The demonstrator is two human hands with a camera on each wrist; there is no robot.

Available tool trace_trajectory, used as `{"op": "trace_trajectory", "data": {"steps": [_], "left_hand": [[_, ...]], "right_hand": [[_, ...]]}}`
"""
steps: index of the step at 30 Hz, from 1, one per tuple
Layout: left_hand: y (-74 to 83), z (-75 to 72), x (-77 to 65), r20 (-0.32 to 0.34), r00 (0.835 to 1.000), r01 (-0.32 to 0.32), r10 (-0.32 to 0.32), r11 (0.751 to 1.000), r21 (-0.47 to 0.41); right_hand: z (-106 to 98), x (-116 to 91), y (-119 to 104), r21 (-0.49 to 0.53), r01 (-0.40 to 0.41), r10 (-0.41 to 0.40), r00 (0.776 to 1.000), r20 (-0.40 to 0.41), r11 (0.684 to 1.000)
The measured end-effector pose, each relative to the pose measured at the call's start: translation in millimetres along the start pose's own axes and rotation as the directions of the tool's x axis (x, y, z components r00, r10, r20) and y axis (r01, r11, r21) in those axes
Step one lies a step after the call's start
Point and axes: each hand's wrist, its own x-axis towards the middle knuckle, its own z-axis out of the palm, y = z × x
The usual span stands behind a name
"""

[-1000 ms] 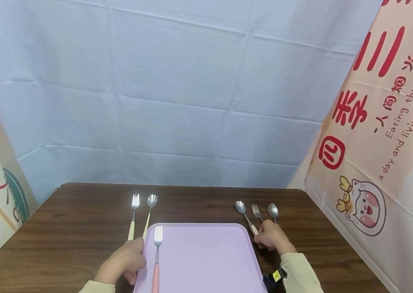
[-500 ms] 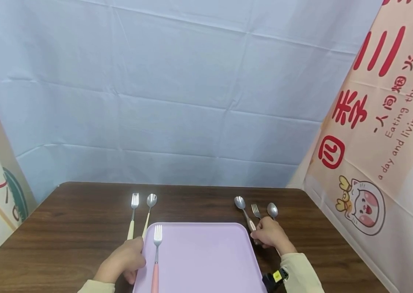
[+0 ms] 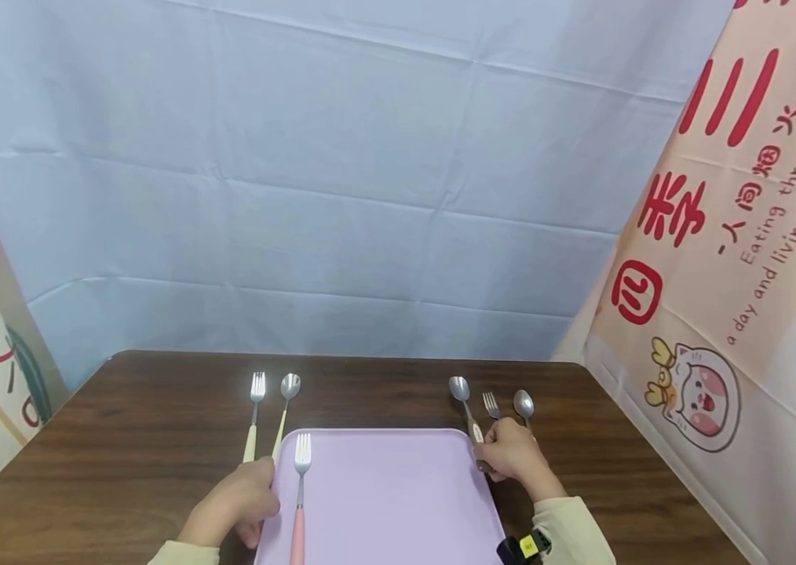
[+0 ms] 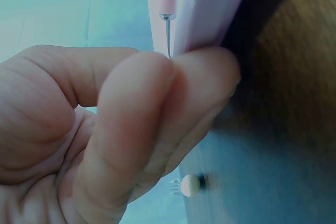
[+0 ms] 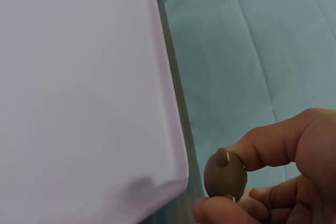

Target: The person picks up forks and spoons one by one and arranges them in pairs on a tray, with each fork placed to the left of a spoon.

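At the near left, my left hand (image 3: 244,494) pinches the left edge of the purple tray (image 3: 398,502). A pink-handled fork (image 3: 298,534) lies along the tray's left side, tines pointing away. Beyond that hand are a cream-handled fork (image 3: 252,439) and a cream-handled spoon (image 3: 281,428); the hand hides the spoon's near end. At the tray's right side, my right hand (image 3: 513,453) pinches a brown-handled spoon (image 3: 474,428). Its rounded handle end (image 5: 224,178) shows between thumb and fingers in the right wrist view. The cream-handled fork's end (image 4: 190,185) appears behind the left hand.
Right of the held spoon lie another fork (image 3: 491,405) and another spoon (image 3: 523,404), their handles mostly covered by the right hand. Dark wooden table (image 3: 158,439) surrounds the tray. A pale blue cloth (image 3: 341,196) hangs behind, and a printed cloth (image 3: 723,275) hangs at the right.
My right hand has shifted left toward the tray, bringing the brown-handled spoon closer to the tray's edge and turning it straighter. The left hand has kept its place on the tray.
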Motion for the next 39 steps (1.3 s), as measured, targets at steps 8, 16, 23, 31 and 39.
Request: {"op": "trace_trajectory", "data": {"steps": [8,16,23,31,39], "left_hand": [[-0.3,-1.2,0.0,-0.004,1.000,0.017,-0.017,1.000,0.014],[0.0,-0.5,-0.5,0.001,1.000,0.016,-0.016,1.000,0.015],[-0.4,-0.3,-0.6,-0.001,1.000,0.022,-0.022,1.000,0.023],[1.2,0.1,-0.3,-0.004,1.000,0.015,-0.015,1.000,0.015],[3.4,0.1,0.0,-0.002,1.000,0.024,-0.024,0.999,0.039]], "right_hand": [[9,-9,-12,0.009,0.028,-0.028,1.000,-0.006,1.000],[18,-24,-26,-0.036,0.117,-0.118,0.993,-0.016,0.992],[30,-36,-36,-0.046,0.194,-0.191,0.980,0.062,0.980],[40,-45,-48,0.014,0.254,-0.254,0.961,0.111,0.967],[53,-54,-57,0.056,0.258,-0.263,0.953,0.151,0.965]]}}
